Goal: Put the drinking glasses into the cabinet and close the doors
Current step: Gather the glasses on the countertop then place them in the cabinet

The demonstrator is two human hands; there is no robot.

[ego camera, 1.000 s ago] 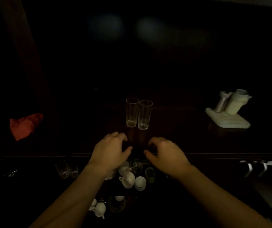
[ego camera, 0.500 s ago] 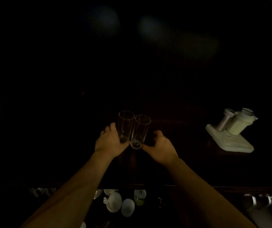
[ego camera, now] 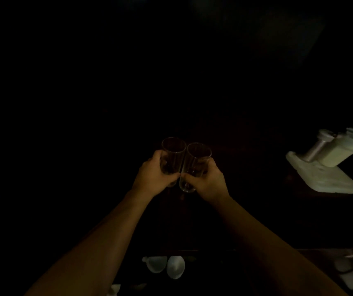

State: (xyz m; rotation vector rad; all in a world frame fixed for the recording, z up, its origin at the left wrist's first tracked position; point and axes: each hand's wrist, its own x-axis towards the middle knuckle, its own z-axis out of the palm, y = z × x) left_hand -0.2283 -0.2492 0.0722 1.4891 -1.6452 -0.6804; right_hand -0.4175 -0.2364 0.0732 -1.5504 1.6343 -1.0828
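Gripping two glasses (ego camera: 172, 155), seemingly near upright, rims up, both hands (ego camera: 153, 177)

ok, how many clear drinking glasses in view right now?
2. One tall clear drinking glass is gripped in the left hand; the other clear glass is in the right hand, rims nearly touching. The scene is very dark, so others may be hidden.

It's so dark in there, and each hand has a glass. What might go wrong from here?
Three risks, as I judge them:
1. The left glass and right glass sit rim to rim, apparently touching; they may clink or chip.
2. The left hand and right hand grip low on tall glasses, so one might tip.
3. White cups show below in the gloom; a glass lowered there may knock them.
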